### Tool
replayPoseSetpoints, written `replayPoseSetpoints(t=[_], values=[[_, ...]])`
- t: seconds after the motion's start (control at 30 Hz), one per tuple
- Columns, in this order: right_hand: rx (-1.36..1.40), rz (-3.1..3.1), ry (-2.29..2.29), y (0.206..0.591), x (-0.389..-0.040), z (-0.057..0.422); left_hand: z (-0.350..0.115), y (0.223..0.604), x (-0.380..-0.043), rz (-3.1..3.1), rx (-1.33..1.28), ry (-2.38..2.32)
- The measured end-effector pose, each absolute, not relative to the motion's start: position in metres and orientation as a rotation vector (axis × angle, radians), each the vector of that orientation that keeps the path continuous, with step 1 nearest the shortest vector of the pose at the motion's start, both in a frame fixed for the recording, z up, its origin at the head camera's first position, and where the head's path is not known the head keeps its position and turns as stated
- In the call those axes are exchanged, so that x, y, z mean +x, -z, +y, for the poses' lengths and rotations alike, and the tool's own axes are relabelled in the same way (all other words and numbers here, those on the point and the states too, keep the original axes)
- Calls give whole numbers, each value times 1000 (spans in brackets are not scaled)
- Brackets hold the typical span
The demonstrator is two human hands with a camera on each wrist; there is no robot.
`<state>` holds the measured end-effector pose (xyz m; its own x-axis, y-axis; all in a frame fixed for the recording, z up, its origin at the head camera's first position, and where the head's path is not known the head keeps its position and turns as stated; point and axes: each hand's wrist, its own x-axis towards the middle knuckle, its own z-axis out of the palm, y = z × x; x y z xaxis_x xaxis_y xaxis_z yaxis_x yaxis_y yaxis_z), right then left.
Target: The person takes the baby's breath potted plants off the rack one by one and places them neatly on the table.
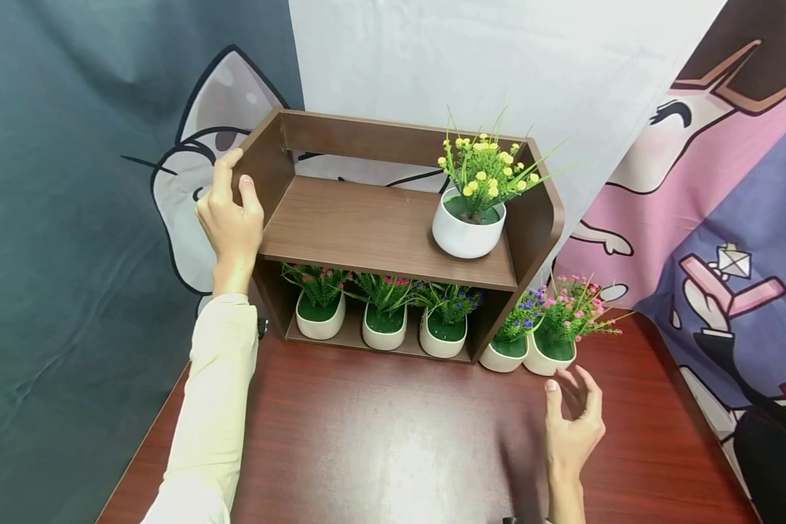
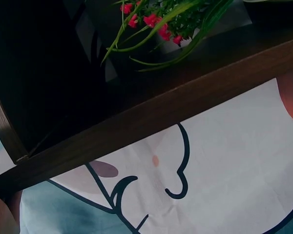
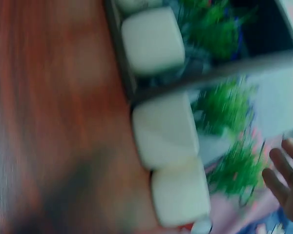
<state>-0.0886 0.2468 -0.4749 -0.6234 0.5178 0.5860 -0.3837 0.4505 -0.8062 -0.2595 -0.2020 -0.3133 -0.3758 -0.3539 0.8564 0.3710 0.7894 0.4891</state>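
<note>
Left hand point(image 1: 231, 218) spreads wide at the shelf point(image 1: 360, 222), right hand point(image 1: 573, 433) gapes near 2 flowerpots point(image 1: 550, 357)

Red flowers point(image 2: 153, 20) inside brown shelf point(image 2: 151, 118)

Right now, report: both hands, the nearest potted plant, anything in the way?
Left hand at left panel of wooden shelf, grip unclear. Right hand empty, near pink-flowered plant outside shelf. Blue-flowered plant between that and shelf.
</note>
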Motion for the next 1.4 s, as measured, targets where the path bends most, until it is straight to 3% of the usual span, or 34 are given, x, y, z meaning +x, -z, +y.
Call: replayPoseSetpoints(t=[0.37,0.77,1.1,1.4], values=[[-5,-1774,-1603,413,-97,180,-198,311,-256,-1785,-3,798],[227,-1776,-1593,359,-144,138,-203,314,-260,-1809,-9,765],[15,-2044,-1288,333,-202,124,-199,312,-258,-1802,4,793],[-166,-2156,-1157,328,-225,119,-201,313,-258,-1807,1,799]])
